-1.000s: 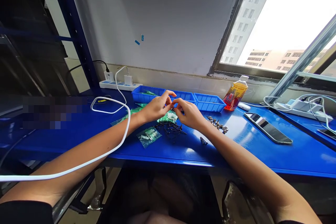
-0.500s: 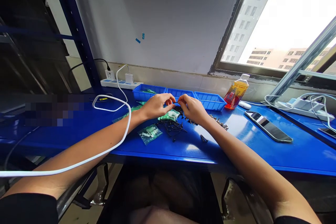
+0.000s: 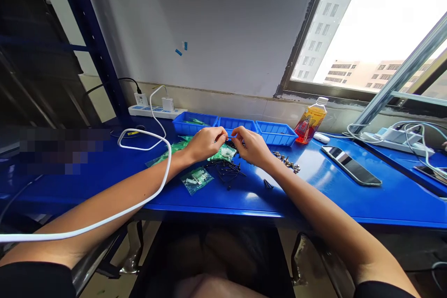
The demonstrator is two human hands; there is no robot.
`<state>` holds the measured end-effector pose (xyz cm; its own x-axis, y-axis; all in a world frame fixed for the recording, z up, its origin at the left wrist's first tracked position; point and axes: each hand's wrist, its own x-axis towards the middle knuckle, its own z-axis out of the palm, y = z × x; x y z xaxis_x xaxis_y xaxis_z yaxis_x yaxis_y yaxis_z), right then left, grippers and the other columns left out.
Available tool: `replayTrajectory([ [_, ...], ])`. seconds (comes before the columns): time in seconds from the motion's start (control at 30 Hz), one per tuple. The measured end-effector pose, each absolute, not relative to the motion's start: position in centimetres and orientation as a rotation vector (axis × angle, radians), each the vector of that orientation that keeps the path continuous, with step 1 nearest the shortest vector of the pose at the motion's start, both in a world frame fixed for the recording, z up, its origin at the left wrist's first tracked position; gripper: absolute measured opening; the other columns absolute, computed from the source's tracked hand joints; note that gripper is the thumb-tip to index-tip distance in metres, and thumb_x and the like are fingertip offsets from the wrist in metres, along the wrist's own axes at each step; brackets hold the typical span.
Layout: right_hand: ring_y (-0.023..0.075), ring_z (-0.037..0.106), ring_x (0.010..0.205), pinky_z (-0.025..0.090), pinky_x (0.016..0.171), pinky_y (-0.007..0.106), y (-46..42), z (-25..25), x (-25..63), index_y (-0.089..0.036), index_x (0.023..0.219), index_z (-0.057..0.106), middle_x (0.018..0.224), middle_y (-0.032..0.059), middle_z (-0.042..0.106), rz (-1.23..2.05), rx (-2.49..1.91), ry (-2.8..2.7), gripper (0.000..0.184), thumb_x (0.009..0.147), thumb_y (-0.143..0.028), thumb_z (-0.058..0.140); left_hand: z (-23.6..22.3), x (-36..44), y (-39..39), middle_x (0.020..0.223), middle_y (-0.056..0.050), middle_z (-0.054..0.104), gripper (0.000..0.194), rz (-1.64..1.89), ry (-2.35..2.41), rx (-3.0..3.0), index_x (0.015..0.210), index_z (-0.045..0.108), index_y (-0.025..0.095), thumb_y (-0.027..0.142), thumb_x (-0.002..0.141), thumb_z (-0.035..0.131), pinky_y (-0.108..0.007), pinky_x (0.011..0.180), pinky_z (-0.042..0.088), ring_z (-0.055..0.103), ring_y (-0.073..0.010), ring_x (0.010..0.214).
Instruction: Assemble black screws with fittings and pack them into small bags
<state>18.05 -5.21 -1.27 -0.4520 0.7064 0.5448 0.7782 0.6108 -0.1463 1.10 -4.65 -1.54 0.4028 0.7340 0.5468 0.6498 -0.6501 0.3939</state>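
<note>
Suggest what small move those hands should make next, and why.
I'd perhaps ease the right hand slightly toward the left hand: both are curled and nearly meet, near the loose dark screws, so little travel seems needed. Anything between them is too small to make out.

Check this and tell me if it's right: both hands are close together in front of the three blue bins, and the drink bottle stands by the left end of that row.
The bottle's side is wrong: the head view shows the drink bottle by the right end of the row of three blue bins. The rest stands.
</note>
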Motion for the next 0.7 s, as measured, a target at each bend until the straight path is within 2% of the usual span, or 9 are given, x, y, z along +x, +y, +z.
replayTrajectory([
  [0.2,0.0158,0.061,0.075,0.042,0.067,0.025,-5.2,-1.9,17.8,-0.019,0.088,0.056,0.082,0.0050,0.068,-0.179,-1.160,-2.277,0.013,0.087,-0.017,0.043,-1.8,1.0,-4.6,0.072,-0.004,0.066,0.032,1.013,1.199,2.550,0.074,0.058,0.017,0.034,0.085,0.034,-0.027,0.062,0.042,0.059,-0.0170,0.067],
  [0.3,0.0172,0.062,0.079,0.042,0.066,0.025,-5.1,-2.2,17.7,-0.019,0.090,0.057,0.084,0.0060,0.069,-0.184,-1.240,-2.267,0.015,0.089,-0.022,0.043,-2.0,1.0,-4.4,0.072,-0.003,0.067,0.031,0.987,1.162,2.562,0.082,0.061,0.018,0.039,0.084,0.039,-0.026,0.062,0.043,0.059,-0.0160,0.064],
  [0.53,0.0162,0.060,0.071,0.041,0.064,0.025,-5.4,-1.7,17.6,-0.018,0.087,0.059,0.075,0.0046,0.068,-0.163,-1.204,-2.261,0.015,0.089,-0.023,0.045,-1.6,0.5,-4.0,0.078,-0.004,0.068,0.029,0.907,1.119,2.636,0.084,0.063,0.018,0.032,0.085,0.037,-0.025,0.066,0.045,0.062,-0.0167,0.073],
  [0.7,0.0155,0.060,0.073,0.042,0.070,0.026,-5.6,-1.4,17.6,-0.018,0.091,0.061,0.080,0.0041,0.069,-0.157,-1.059,-2.309,0.016,0.089,-0.021,0.045,-1.2,-0.2,-3.8,0.076,-0.004,0.068,0.029,0.826,1.096,2.696,0.085,0.064,0.019,0.031,0.085,0.037,-0.026,0.065,0.044,0.062,-0.0175,0.071],
])
